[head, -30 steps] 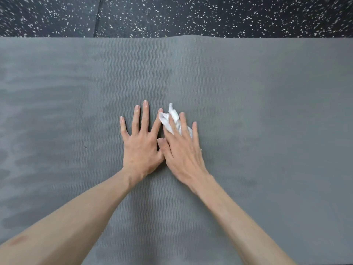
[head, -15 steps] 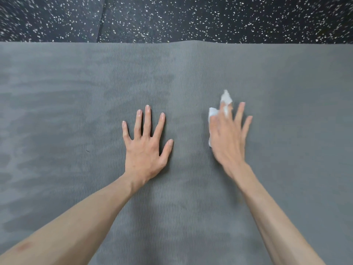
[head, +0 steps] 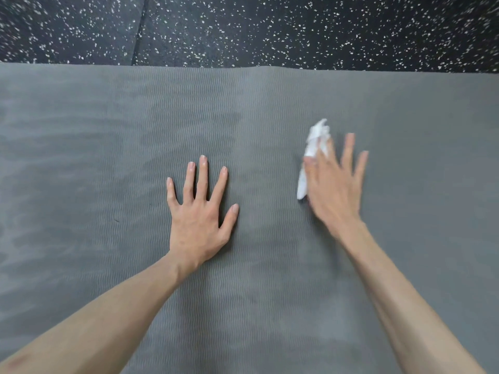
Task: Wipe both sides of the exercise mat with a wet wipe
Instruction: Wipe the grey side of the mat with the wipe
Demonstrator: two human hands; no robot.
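Exercise mat [head: 270, 109], grey with a wavy ribbed texture, lies flat under both hands; darker damp streaks left of the left hand. Left hand [head: 198, 211] rests palm-down, fingers straight and spread. Right hand [head: 333, 184], blurred, presses a crumpled white wet wipe [head: 314, 149] onto the mat with straight fingers. Beyond the fingertips: black speckled floor [head: 297, 28].

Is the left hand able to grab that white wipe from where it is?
Probably yes: the left hand lies flat on the grey ribbed mat, with only bare mat between it and the crumpled white wipe under the right hand.
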